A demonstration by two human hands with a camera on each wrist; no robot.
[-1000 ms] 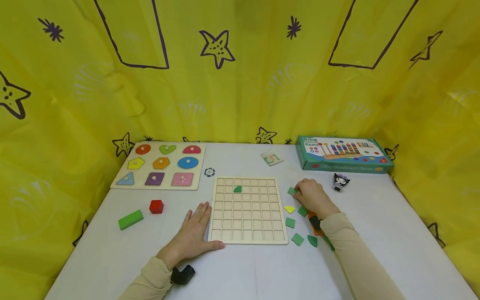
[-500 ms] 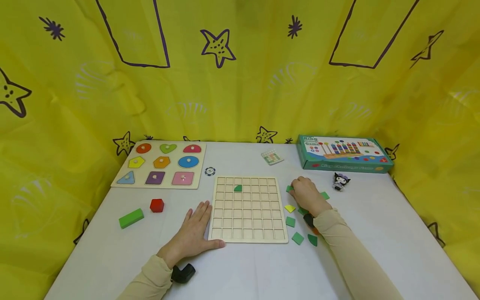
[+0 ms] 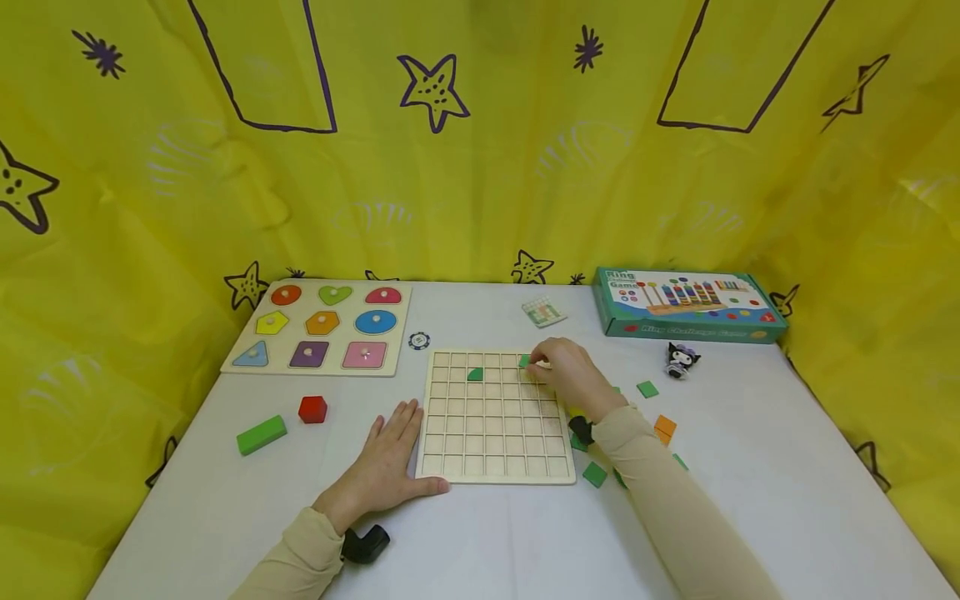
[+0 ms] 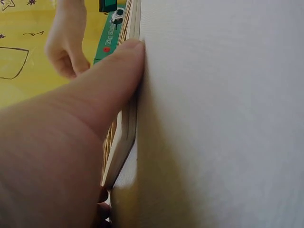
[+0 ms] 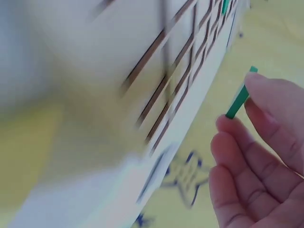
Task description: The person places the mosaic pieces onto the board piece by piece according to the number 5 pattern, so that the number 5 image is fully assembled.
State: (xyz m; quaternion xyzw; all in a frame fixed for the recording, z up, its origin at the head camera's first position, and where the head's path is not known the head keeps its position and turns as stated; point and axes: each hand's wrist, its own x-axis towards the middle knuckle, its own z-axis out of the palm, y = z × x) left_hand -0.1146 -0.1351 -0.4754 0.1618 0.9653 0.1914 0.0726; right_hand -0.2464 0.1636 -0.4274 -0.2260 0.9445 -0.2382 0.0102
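My right hand (image 3: 573, 375) is over the upper right of a wooden grid board (image 3: 495, 429). Between thumb and fingertips it pinches a thin green tile (image 5: 241, 98), seen edge-on in the right wrist view. A green quarter-round piece (image 3: 476, 374) sits in a cell near the board's top. My left hand (image 3: 386, 458) lies with fingers straight along the board's left edge. Its thumb (image 4: 116, 71) touches the board's near edge. Right of the board are green square tiles (image 3: 595, 474) and an orange tile (image 3: 664, 428), some partly hidden by the right arm.
A shape puzzle board (image 3: 345, 329) lies back left, with a poker chip (image 3: 419, 340) beside it. A red cube (image 3: 312, 409) and a green block (image 3: 262, 435) are at left. A patterned card (image 3: 543, 312), a boxed game (image 3: 690, 306) and a small figurine (image 3: 681, 361) stand behind.
My right hand has picked up a green tile from the table right of the board and carried it left over the board's upper cells. The left hand stays in place.
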